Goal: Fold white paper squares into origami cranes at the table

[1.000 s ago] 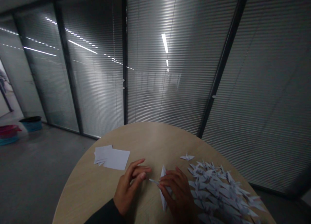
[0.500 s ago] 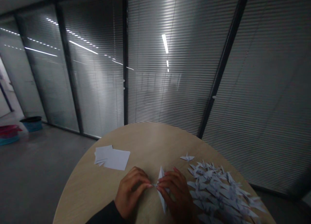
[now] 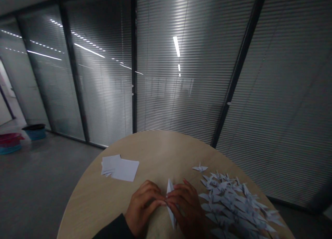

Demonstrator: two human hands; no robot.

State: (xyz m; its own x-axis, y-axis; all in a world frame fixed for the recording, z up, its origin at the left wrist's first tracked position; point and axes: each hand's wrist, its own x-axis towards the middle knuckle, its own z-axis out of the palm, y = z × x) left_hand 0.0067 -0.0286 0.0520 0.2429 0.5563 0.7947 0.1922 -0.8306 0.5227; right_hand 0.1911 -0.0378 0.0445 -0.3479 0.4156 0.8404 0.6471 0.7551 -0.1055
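Note:
A long, pointed piece of folded white paper (image 3: pixel 169 187) lies on the round wooden table (image 3: pixel 155 152) near its front edge. My left hand (image 3: pixel 144 208) pinches it from the left, fingers curled together. My right hand (image 3: pixel 186 208) presses and grips it from the right, covering its middle. The fingertips of both hands meet at the paper. Only the upper tip and a lower point of the paper show.
A heap of several folded white paper cranes (image 3: pixel 233 206) covers the table's right side, with one crane (image 3: pixel 200 168) apart at the back. A small stack of flat white sheets (image 3: pixel 119 167) lies left. Glass walls with blinds stand behind; tubs (image 3: pixel 34 131) sit on the floor far left.
My left hand, open with spread fingers a second ago, has closed onto the folded paper next to my right hand. The paper's tip has shifted slightly left.

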